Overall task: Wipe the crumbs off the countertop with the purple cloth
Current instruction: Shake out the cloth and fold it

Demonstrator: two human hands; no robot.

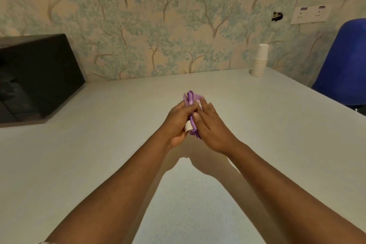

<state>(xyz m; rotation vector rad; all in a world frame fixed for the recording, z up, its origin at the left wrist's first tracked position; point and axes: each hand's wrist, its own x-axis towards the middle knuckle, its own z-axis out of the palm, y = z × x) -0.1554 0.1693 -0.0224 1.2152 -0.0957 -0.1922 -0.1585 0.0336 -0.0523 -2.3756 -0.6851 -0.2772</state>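
Observation:
The purple cloth (191,98) is bunched up between my two hands, held above the middle of the pale grey countertop (257,125). My left hand (179,123) grips it from the left, thumb on top. From the right, my right hand (211,125) presses flat against the cloth. A white label sticks out of the cloth's lower end, and most of the cloth is hidden by my fingers. I cannot make out any crumbs on the speckled surface.
A black microwave (37,77) stands at the back left. A stack of white paper cups (259,61) sits by the wall at the back right. A blue chair back (344,61) rises beyond the counter's right edge.

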